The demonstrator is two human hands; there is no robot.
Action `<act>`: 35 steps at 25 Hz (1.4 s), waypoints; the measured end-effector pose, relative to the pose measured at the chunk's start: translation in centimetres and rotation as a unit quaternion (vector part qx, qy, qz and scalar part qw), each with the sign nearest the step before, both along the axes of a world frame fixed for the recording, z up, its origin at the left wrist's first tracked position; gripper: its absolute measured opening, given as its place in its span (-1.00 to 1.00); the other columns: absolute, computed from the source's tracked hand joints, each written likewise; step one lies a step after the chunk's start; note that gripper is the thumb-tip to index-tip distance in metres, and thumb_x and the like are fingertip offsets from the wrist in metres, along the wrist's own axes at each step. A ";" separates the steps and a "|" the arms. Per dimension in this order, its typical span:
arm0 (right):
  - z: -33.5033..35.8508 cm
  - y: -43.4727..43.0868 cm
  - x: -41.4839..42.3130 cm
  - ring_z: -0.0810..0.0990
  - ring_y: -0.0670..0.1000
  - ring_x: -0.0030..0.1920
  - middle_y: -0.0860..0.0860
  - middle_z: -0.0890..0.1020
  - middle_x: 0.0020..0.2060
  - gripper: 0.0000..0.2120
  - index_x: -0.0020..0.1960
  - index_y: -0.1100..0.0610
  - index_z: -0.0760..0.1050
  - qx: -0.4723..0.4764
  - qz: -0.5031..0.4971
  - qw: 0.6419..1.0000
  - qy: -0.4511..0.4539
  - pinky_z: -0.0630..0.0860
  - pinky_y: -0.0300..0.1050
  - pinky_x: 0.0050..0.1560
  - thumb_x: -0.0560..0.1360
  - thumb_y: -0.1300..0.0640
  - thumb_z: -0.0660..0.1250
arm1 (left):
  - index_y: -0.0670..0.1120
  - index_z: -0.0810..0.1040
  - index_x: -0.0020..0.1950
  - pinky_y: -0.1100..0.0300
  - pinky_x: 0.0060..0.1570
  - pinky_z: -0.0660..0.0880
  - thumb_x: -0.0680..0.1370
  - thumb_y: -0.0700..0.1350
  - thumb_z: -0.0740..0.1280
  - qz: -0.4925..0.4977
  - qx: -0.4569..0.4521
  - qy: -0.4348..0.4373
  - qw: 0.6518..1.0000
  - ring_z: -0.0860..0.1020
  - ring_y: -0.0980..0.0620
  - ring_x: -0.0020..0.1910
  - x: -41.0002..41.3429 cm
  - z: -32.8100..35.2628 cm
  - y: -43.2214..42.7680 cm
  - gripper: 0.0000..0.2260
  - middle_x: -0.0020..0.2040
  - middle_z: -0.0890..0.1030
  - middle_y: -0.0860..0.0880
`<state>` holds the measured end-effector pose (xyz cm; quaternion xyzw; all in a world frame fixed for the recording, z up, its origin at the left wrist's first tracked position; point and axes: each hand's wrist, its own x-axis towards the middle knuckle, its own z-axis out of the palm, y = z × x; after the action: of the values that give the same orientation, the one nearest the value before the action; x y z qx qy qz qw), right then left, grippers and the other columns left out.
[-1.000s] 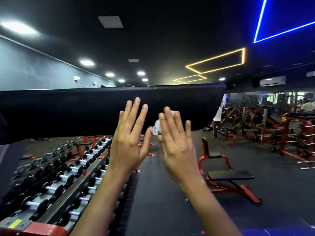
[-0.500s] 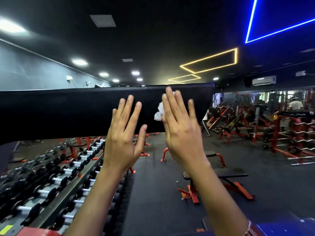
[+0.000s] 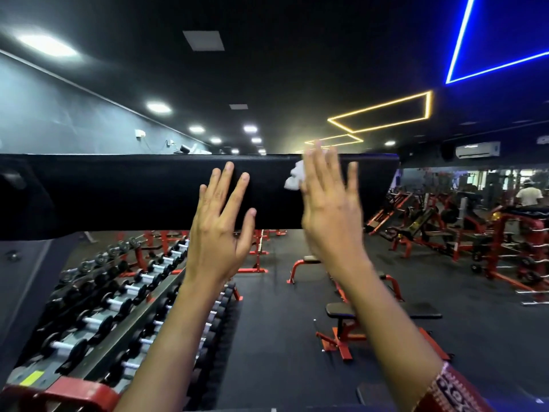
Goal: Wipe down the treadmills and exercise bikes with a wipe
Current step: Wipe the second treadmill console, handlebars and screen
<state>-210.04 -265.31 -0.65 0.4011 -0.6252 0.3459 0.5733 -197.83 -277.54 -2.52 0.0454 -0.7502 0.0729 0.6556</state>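
Your right hand (image 3: 329, 209), fingers straight and slightly spread, presses the crumpled white wipe (image 3: 294, 178) near the top edge of the long black matte panel (image 3: 118, 191), whose long axis runs left-right; your left hand (image 3: 221, 221), fingers spread, lies just beside, and most panel length lies leftward.

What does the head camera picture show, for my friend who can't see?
The right hand presses a white wipe on a long black panel, the left hand flat beside it. Below are a dumbbell rack and red benches.
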 end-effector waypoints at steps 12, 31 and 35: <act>0.7 -7.1 6.0 0.03 0.05 0.53 0.12 0.15 0.52 -0.51 0.52 0.24 0.15 -0.011 0.018 1.000 -0.006 -0.16 0.03 0.52 0.61 0.24 0.10 | -0.10 0.31 0.47 0.09 0.50 -0.03 0.57 -0.02 0.23 0.010 -0.017 -0.006 1.000 0.13 -0.06 0.51 4.1 0.1 -5.5 -0.52 0.50 0.23 -0.11; 9.1 -5.4 11.4 0.50 0.22 0.29 0.24 0.53 0.26 -0.54 0.22 0.31 0.53 0.274 0.000 0.939 -0.207 0.12 0.13 0.41 0.41 0.24 0.07 | -0.17 0.41 0.41 0.07 0.46 0.03 0.55 -0.10 0.17 0.057 0.189 -0.238 0.951 0.25 -0.14 0.44 10.3 8.5 -2.7 -0.56 0.43 0.37 -0.18; 10.6 -2.2 10.3 0.26 0.29 0.45 0.30 0.32 0.41 -0.52 0.34 0.40 0.39 0.273 -0.057 0.887 -0.368 0.01 0.18 0.44 0.42 0.45 0.12 | -0.18 0.41 0.41 0.05 0.43 0.05 0.56 -0.04 0.15 0.058 0.251 -0.316 0.913 0.26 -0.16 0.43 11.5 11.0 -1.8 -0.55 0.42 0.38 -0.20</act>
<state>-199.73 -267.52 9.99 0.3489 -0.8829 0.2510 0.1890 -186.30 -279.30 8.44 0.2260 -0.9079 -0.0694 0.3462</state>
